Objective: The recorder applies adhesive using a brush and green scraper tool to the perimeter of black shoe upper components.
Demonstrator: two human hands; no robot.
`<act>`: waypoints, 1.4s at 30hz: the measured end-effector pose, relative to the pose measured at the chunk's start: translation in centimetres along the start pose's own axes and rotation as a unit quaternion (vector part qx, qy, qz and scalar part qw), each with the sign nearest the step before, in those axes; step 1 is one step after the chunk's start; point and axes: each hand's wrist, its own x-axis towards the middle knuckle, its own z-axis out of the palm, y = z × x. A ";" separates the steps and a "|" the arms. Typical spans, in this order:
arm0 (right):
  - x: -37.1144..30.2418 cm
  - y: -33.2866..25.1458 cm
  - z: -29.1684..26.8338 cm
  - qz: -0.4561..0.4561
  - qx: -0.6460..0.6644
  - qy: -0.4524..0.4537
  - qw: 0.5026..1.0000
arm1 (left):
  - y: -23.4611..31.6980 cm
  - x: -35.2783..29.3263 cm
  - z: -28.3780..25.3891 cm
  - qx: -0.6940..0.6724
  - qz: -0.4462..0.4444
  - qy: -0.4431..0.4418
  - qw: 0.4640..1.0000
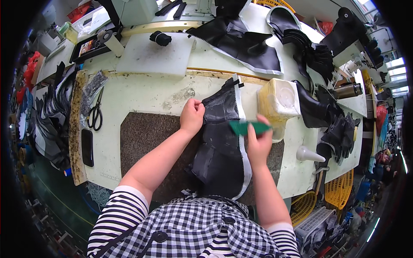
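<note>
At the frame's centre, the black panel [220, 150] runs lengthwise top to bottom, its upper-left edge pinched by the left hand [192, 116], while the right hand [260, 144], clamped on a green scraper [247, 128] (blurred), sits nearer its white-edged right side.

Bright, fairly even light covers the pale bench [146, 92], with only soft shadows. Daylight glares nearly white through the windows [396, 71] at upper right, and a lamp tube [373, 229] shows as a white streak near the lower right rim. Small highlights shine on the metal flask [347, 90]. The green tool [246, 128] is smeared by motion blur. Straight edges bow outward, and the surroundings turn dim and soft toward the black border.
</note>
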 end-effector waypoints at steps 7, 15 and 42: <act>8.0 2.0 2.0 -0.269 -0.338 -0.074 0.899 | 0.0 0.2 1.0 -0.001 0.018 -0.008 1.000; -2.2 3.1 -2.8 -0.366 -0.321 -0.141 0.862 | 0.6 -0.4 1.1 0.041 0.034 0.040 0.998; 2.0 -1.3 -5.3 0.110 0.019 0.020 0.994 | 3.8 -4.4 -2.7 0.011 0.176 -0.090 0.980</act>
